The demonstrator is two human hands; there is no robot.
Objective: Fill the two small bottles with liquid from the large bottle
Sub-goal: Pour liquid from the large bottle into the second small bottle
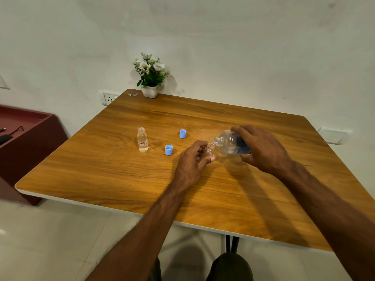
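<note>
**Large bottle tipped over a small bottle's mouth**

Here, the large bottle [231, 143] is held nearly on its side above the wooden table [121, 175], its open neck pointing left and sitting just beside the mouth of a small bottle [210, 149]. It is gripped around its blue-labelled body by the right hand [261, 149], fingers curled over the top and thumb underneath. Whether liquid is running across cannot be told.

The small bottle is kept upright on the table, just right of centre, by the left hand [192, 161] — fingers and thumb are curled round its lower body, so only the neck and shoulder are seen.

A second small bottle [142, 139] is seen standing alone and uncapped well to the left, filled with clear liquid to near its shoulder and marked with a small label. Two blue caps are laid between the small bottles: one cap [168, 149] nearer the left hand, the other cap [182, 133] farther back — both apart from everything.

At the table's far edge a white pot of flowers [151, 78] is placed against the wall. A dark red cabinet [30, 138] is seen to the left.
</note>
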